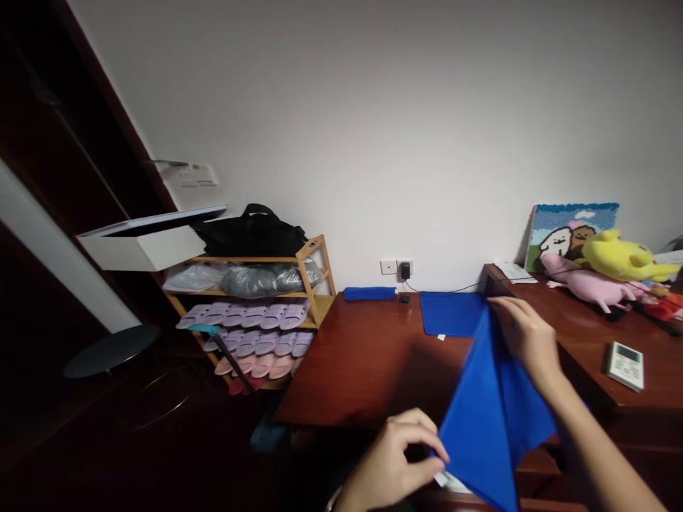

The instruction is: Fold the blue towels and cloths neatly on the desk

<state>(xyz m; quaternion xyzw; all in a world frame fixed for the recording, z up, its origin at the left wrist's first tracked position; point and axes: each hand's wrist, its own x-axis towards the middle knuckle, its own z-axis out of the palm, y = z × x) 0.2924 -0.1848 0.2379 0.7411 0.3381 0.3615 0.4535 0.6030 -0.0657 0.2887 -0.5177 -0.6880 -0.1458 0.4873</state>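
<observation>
A blue cloth [480, 419] with a white tag hangs between my two hands in front of the desk. My right hand [528, 341] is raised and pinches its upper corner. Lower down, my left hand [400, 455] grips another corner beside the white tag [442, 478]. The cloth falls in loose folds, and its bottom runs out of view. Behind it, a second blue cloth [451, 313] lies flat on the desk near the wall, its right part hidden by the held cloth and my right hand. A narrow folded blue cloth [370, 293] lies at the desk's back left edge.
The brown desk [352, 363] meets a raised brown surface on the right, which bears a white calculator-like device [625, 366], plush toys [592, 288] and a picture [576, 224]. A charger [405, 271] with a cable sits in the wall socket. Left stands a shoe rack [314, 281] with slippers.
</observation>
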